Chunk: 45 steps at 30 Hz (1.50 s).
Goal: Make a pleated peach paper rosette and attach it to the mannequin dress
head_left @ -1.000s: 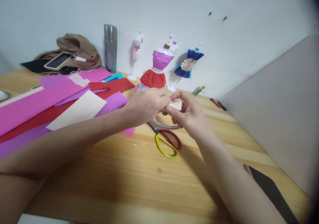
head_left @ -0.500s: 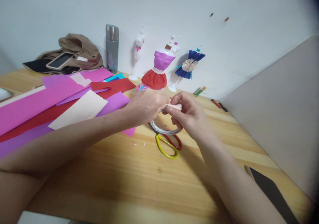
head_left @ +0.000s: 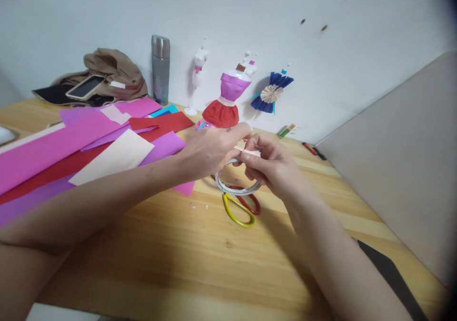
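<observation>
My left hand (head_left: 210, 150) and my right hand (head_left: 273, 166) meet above the wooden table (head_left: 171, 259), both pinched on a small folded strip of cream paper (head_left: 247, 151) held between their fingertips. A roll of white tape (head_left: 237, 185) hangs just under the hands, seemingly lifted with them. Directly below lie scissors (head_left: 242, 205) with one yellow and one red handle. Behind my hands stands a small mannequin in a purple and red paper dress (head_left: 226, 99).
Sheets of pink, purple, red and cream paper (head_left: 71, 145) cover the table's left. At the back wall stand a steel flask (head_left: 160, 68), a white mannequin (head_left: 197, 75), a blue paper fan (head_left: 270, 94) and a brown bag with a phone (head_left: 103, 75). A dark phone (head_left: 389, 273) lies near right.
The cream paper has been squeezed from a small fan into a narrow flat strip. The tape roll has risen off the table and now hangs under my hands, over the scissors.
</observation>
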### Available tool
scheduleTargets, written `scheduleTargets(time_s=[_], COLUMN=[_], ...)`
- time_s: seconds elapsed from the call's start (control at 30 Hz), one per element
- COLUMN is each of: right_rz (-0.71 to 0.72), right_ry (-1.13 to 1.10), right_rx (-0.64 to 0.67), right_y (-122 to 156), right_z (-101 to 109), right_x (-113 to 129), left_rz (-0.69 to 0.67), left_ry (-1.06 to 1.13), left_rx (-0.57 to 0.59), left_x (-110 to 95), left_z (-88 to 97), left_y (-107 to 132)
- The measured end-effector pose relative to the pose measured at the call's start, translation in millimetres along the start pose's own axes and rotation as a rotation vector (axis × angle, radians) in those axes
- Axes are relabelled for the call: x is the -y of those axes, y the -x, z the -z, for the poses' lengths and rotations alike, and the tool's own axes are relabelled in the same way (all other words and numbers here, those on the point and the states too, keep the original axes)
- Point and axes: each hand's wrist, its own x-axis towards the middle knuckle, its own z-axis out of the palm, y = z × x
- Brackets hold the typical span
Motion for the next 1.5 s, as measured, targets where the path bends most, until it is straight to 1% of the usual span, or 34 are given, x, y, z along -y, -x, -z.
scheduleTargets(time_s=[0.17,0.27,0.37,0.53,0.73,0.87,0.97,1.1,1.17,1.23,1.3,1.43,1.5], right_rz=[-0.034,-0.037,-0.049,-0.042,-0.031,-0.028,-0.023,-0.026,-0.035,-0.059,-0.088,-0.132,-0.145], right_ry=[-0.033,-0.04,-0.052,-0.052,-0.044,-0.069,-0.136,-0.194,-0.206,-0.237,-0.289,-0.417,-0.444], right_rx=[0.041,0.058,0.057,0.058,0.025,-0.022,-0.072,-0.194,-0.212,-0.177,-0.108,0.045,0.093], right_y=[1,2,2,2,2,3,3,4,5,7,9,11,12], right_z=[1,2,3,4,0,-9,-17,-26,-28,-30,-31,-32,-32], right_x=[3,5,4,0,-3,-5,-8,-8,-7,-4,-2,-1,-1], left_rz=[-0.205,-0.293,-0.335,-0.295,-0.167,-0.109,-0.076,-0.122,-0.159,-0.181,-0.187,-0.186,-0.185], left_ry=[-0.132,-0.219,-0.216,-0.123,-0.062,-0.132,-0.191,-0.332,-0.415,-0.464,-0.478,-0.445,-0.421], left_rx=[0.091,0.081,0.05,0.037,-0.009,-0.011,-0.05,-0.162,-0.201,-0.207,-0.208,-0.199,-0.193], left_x=[-4,-2,2,6,10,13,18,27,31,34,36,37,37], left_z=[11.8,14.4,11.9,4.3,2.3,0.9,-1.9,-5.7,-7.5,-8.8,-9.7,-10.6,-11.0], left_y=[0,0,1,1,0,0,-1,-2,-2,-2,-2,-1,-1])
